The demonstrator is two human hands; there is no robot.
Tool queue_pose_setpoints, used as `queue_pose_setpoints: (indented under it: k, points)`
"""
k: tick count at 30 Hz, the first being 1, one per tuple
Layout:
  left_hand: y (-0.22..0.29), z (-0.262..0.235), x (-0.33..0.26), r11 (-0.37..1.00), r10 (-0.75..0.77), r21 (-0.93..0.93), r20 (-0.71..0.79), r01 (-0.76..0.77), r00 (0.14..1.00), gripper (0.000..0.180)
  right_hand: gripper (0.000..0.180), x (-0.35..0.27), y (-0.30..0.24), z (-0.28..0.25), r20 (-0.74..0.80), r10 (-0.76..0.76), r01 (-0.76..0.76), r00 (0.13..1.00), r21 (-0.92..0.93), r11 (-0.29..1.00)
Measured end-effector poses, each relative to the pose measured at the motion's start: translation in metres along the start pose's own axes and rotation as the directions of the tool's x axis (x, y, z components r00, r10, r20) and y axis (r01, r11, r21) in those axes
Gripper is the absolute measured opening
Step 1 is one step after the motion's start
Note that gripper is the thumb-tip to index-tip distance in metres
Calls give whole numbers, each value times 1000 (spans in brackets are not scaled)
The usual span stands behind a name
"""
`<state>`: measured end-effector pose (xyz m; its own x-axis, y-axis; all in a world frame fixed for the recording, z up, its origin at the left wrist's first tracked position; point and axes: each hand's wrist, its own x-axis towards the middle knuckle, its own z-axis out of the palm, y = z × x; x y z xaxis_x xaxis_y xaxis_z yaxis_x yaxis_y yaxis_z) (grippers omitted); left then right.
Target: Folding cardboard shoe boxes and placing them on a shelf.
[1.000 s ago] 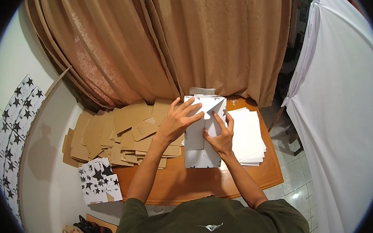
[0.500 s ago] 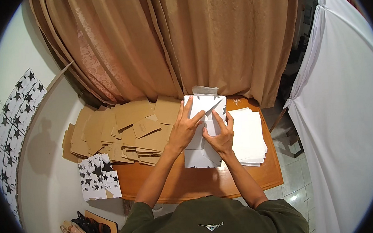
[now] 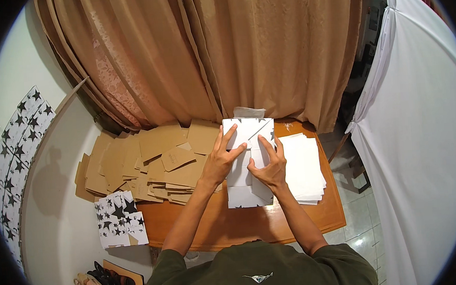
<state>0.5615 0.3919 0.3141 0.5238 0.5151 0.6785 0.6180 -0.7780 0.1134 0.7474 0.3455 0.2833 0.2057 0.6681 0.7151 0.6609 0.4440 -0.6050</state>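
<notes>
1. Left hand, fingers spread, is resting on folded white paper.
2. Right hand, thumb and fingers parted, is touching its right half.
3. Paper is lying between cardboard pieces, left, and white sheets, right.

the wooden table carries overlapping cardboard pieces, a white box and stacked white sheets.

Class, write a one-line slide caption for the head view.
Left hand and right hand on a folded white piece, between brown cardboard pieces and stacked white sheets, on a wooden table.
</notes>
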Motion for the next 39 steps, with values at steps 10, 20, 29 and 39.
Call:
queue_pose_setpoints:
  k: [10,20,29,39]
  points:
    - [-9,3,-6,1000,25,10,2,-25,1000,35,69,1,7,3,27,-14,13,1000,55,998]
    - [-12,7,-9,1000,30,5,14,-30,999,34,67,1,8,2,56,60,-66,997,99,993]
    - [-12,7,-7,999,35,-1,8,-35,999,31,69,2,11,2,47,20,-22,999,51,998]
    - [-6,8,-9,999,-1,-32,53,3,999,39,68,-1,22,2,62,17,-19,998,38,999]
